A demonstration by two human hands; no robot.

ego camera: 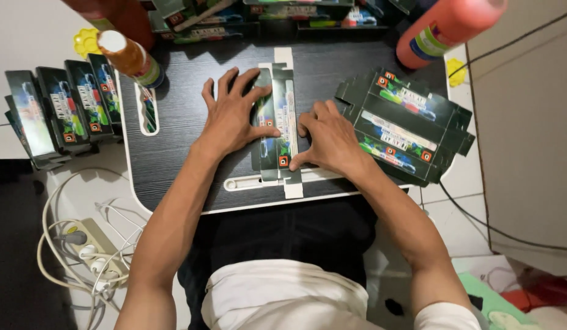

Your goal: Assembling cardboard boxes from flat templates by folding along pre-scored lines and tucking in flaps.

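Both hands press flat on a folded carton (277,122) in the middle of the black table (179,146): left hand (231,116) spread open on its left edge, right hand (329,140) on its right. More flat cartons (406,125) lie just right.

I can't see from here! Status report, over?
Left hand and right hand both flat on carton. Carton unfolded on black desk. Flat stack beside right hand, nothing blocking.
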